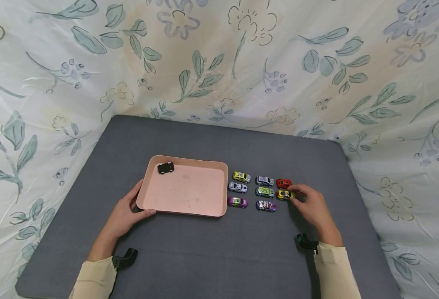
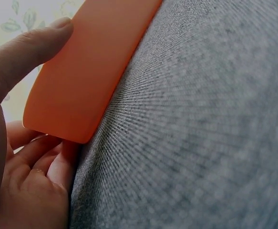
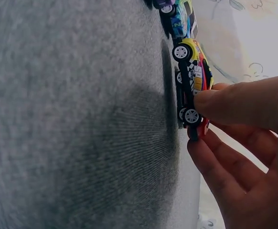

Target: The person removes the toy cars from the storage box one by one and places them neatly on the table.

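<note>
- Shallow pink tray, rounded corners, contains one black toy car.
- Left hand grips the tray's corner on the grey fabric worktop.
- Right hand fingers pinch the yellow toy car.

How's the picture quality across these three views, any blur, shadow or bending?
Head view: evenly lit and sharp, the gray table bowed by the wide lens. Left wrist view: the tray rim glows orange, the left hand soft. Right wrist view: a dark shadow beside the yellow car, the mat's left part blurred.
</note>
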